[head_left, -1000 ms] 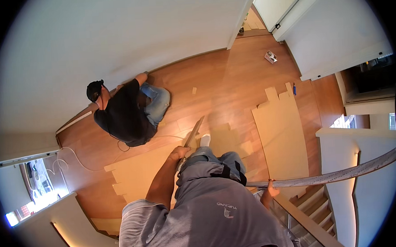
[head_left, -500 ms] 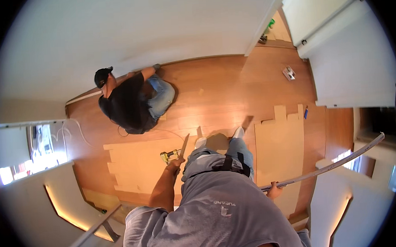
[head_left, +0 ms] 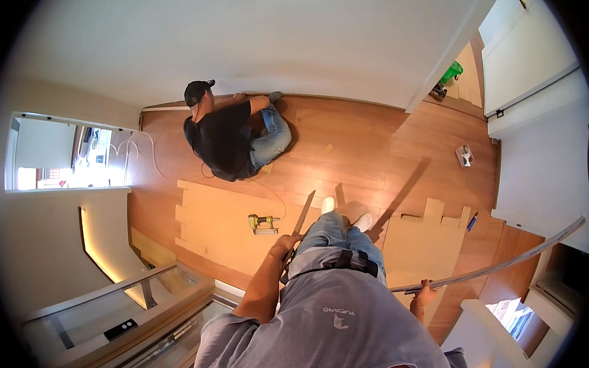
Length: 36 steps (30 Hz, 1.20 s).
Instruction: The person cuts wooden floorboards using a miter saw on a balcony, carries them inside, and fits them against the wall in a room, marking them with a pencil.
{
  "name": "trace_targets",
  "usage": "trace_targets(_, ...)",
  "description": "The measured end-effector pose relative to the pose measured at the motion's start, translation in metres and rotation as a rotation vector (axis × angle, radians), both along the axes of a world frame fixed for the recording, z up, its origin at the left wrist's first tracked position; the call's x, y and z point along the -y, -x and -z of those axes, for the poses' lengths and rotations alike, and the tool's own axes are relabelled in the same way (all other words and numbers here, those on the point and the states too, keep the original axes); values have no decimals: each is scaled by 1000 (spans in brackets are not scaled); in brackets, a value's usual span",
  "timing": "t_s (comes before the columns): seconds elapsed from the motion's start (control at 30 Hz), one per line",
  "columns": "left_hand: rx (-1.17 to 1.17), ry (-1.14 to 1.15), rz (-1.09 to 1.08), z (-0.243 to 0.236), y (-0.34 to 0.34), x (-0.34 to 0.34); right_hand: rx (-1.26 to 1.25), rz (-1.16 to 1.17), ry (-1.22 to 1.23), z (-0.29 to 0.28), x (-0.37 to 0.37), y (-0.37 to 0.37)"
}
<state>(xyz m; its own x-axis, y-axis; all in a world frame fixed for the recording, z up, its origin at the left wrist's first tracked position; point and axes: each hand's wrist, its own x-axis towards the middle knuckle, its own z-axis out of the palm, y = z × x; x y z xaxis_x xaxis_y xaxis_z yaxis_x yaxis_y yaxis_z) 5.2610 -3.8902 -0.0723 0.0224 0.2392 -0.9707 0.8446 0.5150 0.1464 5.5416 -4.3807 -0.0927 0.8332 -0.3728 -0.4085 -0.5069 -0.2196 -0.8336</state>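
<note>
Your left hand (head_left: 287, 243) has moved clear of the yellow nail gun (head_left: 264, 224). Your right hand (head_left: 423, 294) has its fingers around the longer strip (head_left: 505, 265), greyish, slender and bowed, reaching off rightward; your left fingers grasp the flat brown strip (head_left: 304, 212), angled forward. Beyond, a smooth white wall (head_left: 267, 39) meets orange-brown wood flooring (head_left: 351, 128), partly covered by tan, jagged-edged sheets (head_left: 210, 222).

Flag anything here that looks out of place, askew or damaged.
Mainly the long, thin grey strip in the right hand: it looks bowed, though the fisheye lens may exaggerate that. Also, a yellow power tool lies loose on tan cardboard sheeting, a possible trip hazard.
</note>
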Motion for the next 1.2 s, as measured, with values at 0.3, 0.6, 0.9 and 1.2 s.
trace_targets(0.3,82,88,-94,58,-20,10,6,-135,95,-3,-11,-75)
trace_targets(0.6,131,116,-53,86,-87,-14,-120,-377,259,-66,-69,-117)
trace_targets(0.9,-5,103,-33,69,-123,-42,-118,-410,152,-85,-111,-156)
trace_targets(1.2,69,73,-180,91,-137,22,-117,-407,189,-59,-91,-215)
